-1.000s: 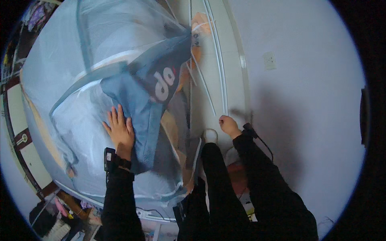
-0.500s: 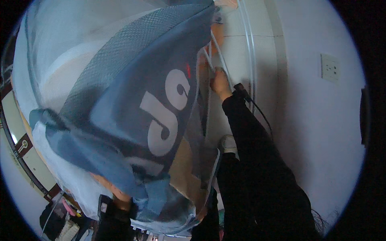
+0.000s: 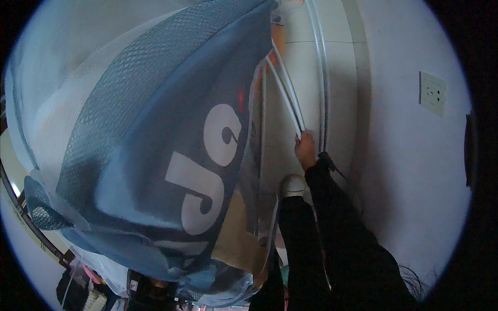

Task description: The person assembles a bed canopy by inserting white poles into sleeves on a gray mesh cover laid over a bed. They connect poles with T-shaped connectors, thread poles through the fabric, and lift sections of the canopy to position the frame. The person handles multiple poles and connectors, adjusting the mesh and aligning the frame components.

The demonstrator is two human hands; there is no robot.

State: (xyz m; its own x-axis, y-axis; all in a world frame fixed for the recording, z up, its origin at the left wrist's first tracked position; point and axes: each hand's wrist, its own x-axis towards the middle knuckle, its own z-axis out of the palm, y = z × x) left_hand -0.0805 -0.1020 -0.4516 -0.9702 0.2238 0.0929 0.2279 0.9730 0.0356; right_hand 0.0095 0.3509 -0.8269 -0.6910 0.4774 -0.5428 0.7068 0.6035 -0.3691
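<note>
A large mosquito net point(image 3: 104, 67) of pale mesh fills the left half of the view. Its blue-grey fabric panel point(image 3: 150, 140) carries big white lettering. Below the panel's right edge, my right hand point(image 3: 306, 149) is closed around the ends of two thin white poles point(image 3: 288, 96), which run up and away beneath the fabric. My left wrist point(image 3: 160, 283) shows at the bottom, under the fabric's lower edge, with a dark strap on the sleeve. Folds of cloth hide the fingers of my left hand.
More pale poles point(image 3: 321, 57) run along the tiled floor point(image 3: 301, 62) beside the wall point(image 3: 399, 129), which has a socket point(image 3: 432, 94). My shoe point(image 3: 293, 184) stands below my right hand. A tan piece point(image 3: 236, 228) shows through sheer mesh. Assorted belongings point(image 3: 96, 290) sit at lower left.
My right hand has drawn back toward me, and more of the poles shows beyond it. The fabric panel has shifted down and left, covering more of my left forearm and hand.
</note>
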